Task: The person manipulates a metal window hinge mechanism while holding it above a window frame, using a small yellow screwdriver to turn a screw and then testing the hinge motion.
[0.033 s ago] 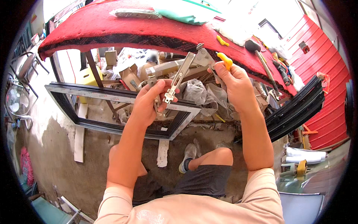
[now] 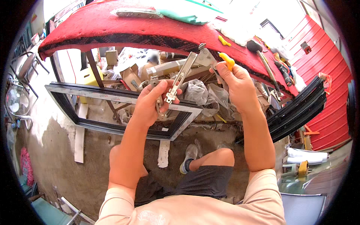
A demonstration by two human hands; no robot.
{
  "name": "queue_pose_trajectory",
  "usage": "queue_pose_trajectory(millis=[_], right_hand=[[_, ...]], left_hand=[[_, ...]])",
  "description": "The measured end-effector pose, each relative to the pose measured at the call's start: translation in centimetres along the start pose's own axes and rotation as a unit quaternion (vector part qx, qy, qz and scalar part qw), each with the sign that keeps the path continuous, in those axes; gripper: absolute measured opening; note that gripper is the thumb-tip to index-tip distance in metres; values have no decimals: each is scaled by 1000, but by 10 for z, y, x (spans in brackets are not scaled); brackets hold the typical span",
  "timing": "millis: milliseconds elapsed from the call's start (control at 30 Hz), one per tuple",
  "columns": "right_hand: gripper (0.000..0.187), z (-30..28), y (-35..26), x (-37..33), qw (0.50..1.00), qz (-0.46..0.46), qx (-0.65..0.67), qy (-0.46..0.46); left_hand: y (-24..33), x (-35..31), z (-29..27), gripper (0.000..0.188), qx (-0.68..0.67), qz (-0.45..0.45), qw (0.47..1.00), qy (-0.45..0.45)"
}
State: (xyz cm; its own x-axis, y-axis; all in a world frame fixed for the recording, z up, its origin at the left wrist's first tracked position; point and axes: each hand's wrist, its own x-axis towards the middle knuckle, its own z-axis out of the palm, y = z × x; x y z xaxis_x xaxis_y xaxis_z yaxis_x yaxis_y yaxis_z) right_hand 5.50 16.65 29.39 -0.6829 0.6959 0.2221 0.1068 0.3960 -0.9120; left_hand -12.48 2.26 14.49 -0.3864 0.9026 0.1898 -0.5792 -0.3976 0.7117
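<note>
A metal window hinge [image 2: 184, 77], with a slotted track and a folding arm, is held up between my hands in front of the red-covered table. My right hand [image 2: 237, 84] pinches the end of its arm. My left hand [image 2: 149, 100] is closed around a smaller metal fitting [image 2: 154, 81], beside the hinge's lower end; whether the two pieces are joined I cannot tell. A yellow handle-like piece [image 2: 227, 60] shows just above my right fingers, and I cannot make out whether they hold it. Below my left hand leans a dark window frame [image 2: 101, 128] with pale protective film.
The red table [image 2: 86, 32] carries a mallet [image 2: 254, 46], a yellow-handled piece [image 2: 224, 41] and a bundle of strips [image 2: 137, 14]. Cartons [image 2: 132, 78] and plastic bags [image 2: 195, 92] crowd underneath. Black profiles [image 2: 300, 110] lean at the right; a chair [image 2: 28, 67] stands far left.
</note>
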Motion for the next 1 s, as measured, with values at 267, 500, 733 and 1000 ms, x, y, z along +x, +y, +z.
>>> queue_pose_trajectory(millis=[267, 500, 733, 1000], right_hand=[[31, 7, 2, 0, 997, 10, -79, -13], [32, 17, 3, 2, 992, 4, -123, -31], [28, 19, 10, 4, 994, 26, -101, -25], [30, 16, 10, -4, 993, 28, -112, -12]], left_hand=[[-5, -9, -9, 40, 7, -16, 1000, -15], [-8, -7, -35, 28, 57, 2, 998, -9], [-9, -9, -41, 25, 52, 0, 997, -51], [-9, -11, -33, 24, 46, -20, 997, -52]])
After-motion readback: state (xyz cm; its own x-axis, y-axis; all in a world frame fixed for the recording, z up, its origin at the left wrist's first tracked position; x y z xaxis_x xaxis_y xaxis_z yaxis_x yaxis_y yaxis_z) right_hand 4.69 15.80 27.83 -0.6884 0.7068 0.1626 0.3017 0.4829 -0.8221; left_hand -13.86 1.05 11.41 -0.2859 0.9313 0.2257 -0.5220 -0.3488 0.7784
